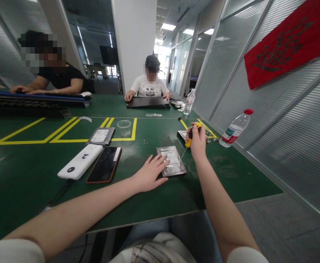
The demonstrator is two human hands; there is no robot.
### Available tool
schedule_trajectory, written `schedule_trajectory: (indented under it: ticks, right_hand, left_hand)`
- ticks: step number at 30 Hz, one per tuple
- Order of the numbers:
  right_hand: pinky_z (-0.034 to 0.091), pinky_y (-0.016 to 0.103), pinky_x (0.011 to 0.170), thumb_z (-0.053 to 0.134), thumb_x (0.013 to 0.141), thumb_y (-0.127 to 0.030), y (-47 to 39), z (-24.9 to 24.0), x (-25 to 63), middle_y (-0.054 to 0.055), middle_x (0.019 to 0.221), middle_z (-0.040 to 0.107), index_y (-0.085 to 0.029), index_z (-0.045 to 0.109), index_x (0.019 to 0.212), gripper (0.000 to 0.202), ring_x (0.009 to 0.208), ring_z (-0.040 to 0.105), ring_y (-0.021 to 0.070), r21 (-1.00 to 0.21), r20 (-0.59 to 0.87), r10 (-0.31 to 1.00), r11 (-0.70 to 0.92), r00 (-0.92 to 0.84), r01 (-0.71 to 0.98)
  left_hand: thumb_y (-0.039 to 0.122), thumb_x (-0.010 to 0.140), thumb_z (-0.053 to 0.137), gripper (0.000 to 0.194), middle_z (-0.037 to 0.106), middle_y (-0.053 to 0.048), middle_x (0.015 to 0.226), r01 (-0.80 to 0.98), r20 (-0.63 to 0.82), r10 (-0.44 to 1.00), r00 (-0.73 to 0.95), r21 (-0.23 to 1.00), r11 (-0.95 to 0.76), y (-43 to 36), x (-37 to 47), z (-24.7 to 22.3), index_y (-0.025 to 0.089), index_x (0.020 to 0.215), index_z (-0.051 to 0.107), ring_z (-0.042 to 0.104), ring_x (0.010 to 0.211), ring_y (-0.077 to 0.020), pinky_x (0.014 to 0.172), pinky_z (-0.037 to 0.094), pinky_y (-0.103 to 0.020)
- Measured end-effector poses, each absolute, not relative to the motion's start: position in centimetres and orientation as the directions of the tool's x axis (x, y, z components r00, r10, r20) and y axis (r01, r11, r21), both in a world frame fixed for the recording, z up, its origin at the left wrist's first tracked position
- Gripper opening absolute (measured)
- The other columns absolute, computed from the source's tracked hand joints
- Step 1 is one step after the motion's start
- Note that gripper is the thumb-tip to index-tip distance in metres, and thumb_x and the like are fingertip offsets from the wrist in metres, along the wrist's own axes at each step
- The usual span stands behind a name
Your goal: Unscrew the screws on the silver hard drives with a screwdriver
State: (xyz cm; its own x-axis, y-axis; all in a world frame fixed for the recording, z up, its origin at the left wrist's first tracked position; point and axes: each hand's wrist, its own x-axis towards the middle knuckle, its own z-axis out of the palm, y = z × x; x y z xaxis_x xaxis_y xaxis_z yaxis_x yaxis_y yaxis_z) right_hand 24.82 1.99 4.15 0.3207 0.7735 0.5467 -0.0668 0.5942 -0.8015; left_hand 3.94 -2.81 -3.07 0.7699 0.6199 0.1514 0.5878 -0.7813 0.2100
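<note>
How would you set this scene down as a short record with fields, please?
Surface: green table with yellow tape outlines
Left hand: fingers spread on a hard drive
Right hand: gripping a yellow-and-black screwdriver, pointed down at the drive's right side
Left of both hands: smartphone, white power bank, second hard drive, clear plastic cup
Far right: red-capped water bottle
Across the table: co-worker handling a dark panel

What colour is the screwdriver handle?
The screwdriver handle is yellow and black, as the head view shows.
</note>
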Motion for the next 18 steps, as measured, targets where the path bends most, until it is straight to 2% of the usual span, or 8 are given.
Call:
schedule_trajectory:
  ticks: [9,18]
  right_hand:
    - [0.032,0.02,0.036,0.054,0.086,-0.05,2.16,3.79,24.76,-0.008,0.068,0.049,-0.027,0.046,0.093,0.025,0.039,0.04,0.0038,-0.781,0.574,0.749,0.622,0.331,-0.053]
    - [0.035,0.018,0.037,0.056,0.084,-0.05,2.5,3.4,24.7,-0.008,0.068,0.049,-0.027,0.046,0.092,0.027,0.041,0.042,0.0036,-0.8,0.538,0.78,0.592,0.32,-0.099]
  left_hand:
    - [0.045,0.094,0.055,0.068,0.019,-0.012,0.16,0.552,0.152,0.599,0.786,0.261,-0.792,-2.2,3.77,-3.33,0.022,0.151,0.026,0.013,0.148,-0.0304,0.117,0.015,-0.055]
    - [0.044,0.093,0.056,0.069,0.017,-0.012,0.16,0.552,0.155,0.597,0.787,0.255,-0.794,-2.26,3.83,-3.49,0.022,0.152,0.025,0.012,0.148,-0.031,0.117,0.017,-0.055]
